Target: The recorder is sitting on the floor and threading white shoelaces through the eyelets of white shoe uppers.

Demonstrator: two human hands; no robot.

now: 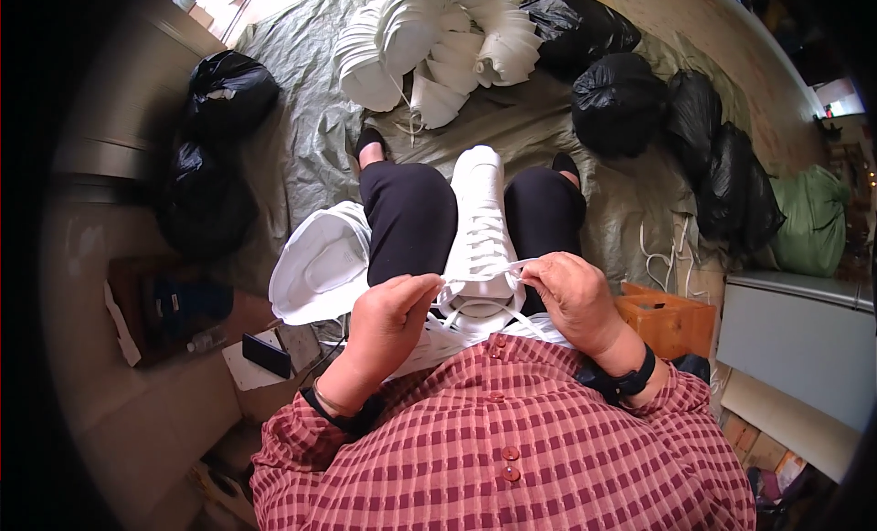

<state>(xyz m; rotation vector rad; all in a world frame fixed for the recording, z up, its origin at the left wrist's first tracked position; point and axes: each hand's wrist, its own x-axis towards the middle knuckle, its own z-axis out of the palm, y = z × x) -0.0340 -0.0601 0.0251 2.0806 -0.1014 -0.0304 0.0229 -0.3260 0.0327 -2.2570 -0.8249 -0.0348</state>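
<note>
A white lace-up shoe upper (479, 197) lies between my knees, its toe pointing away from me. Lacing crosses most of its front. Near the collar, a white shoelace (489, 275) is stretched sideways between my two hands. My left hand (395, 313) is closed, pinching the lace at the left of the shoe upper. On the other side, my right hand (575, 298) pinches the lace's right part between thumb and fingers. More loose lace loops lie at the collar, close to my lap. A second white shoe upper (320, 264) rests beside my left thigh.
Nested stacks of white shoe uppers (402, 37) lie ahead on a grey-green tarp (311, 120). Black plastic bags (621, 101) stand at both sides. At right are an orange-brown wooden stool (667, 321) and a green sack (808, 220); a phone (266, 355) leans at left.
</note>
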